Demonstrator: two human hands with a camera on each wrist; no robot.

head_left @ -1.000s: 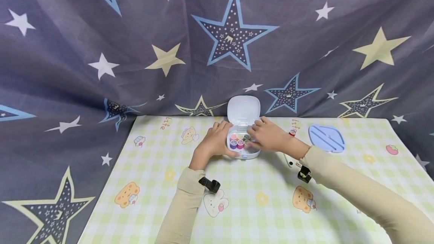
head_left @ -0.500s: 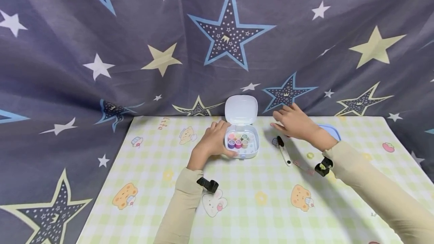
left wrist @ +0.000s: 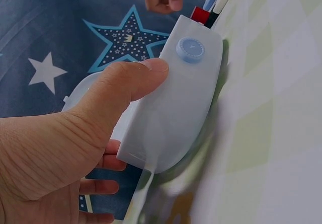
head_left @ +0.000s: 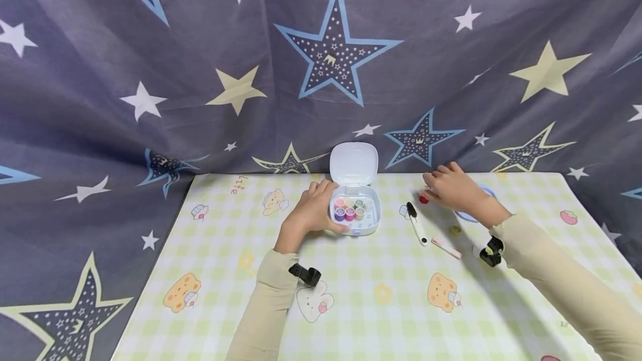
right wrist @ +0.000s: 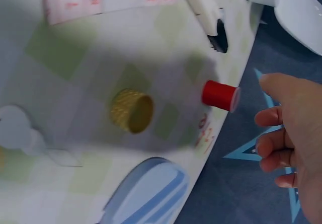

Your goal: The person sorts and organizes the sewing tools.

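Note:
A small white sewing box [head_left: 369, 229] stands at the back middle with its lid [head_left: 354, 163] raised. Several thread spools [head_left: 349, 214] in different colours sit inside it. My left hand [head_left: 312, 209] grips the box's left side; in the left wrist view the thumb lies on the front wall near a round blue catch [left wrist: 190, 50]. A red thread spool [right wrist: 218, 95] lies on its side toward the back edge of the table. Close beside it, my right hand [head_left: 455, 189] hovers with fingers loosely bent and nothing in them.
Right of the box lie a white tool with a black tip [head_left: 417, 224], a folded pink-and-white tape measure [head_left: 446, 248], a gold thimble [right wrist: 132, 111], a silver needle threader [right wrist: 15, 127] and a light blue tray [right wrist: 151, 191]. A starry curtain [head_left: 210, 32] hangs behind the table.
My right hand has left the box and moved right to beside the red spool. A beige spool now shows in the box's front row. The left hand has kept its hold.

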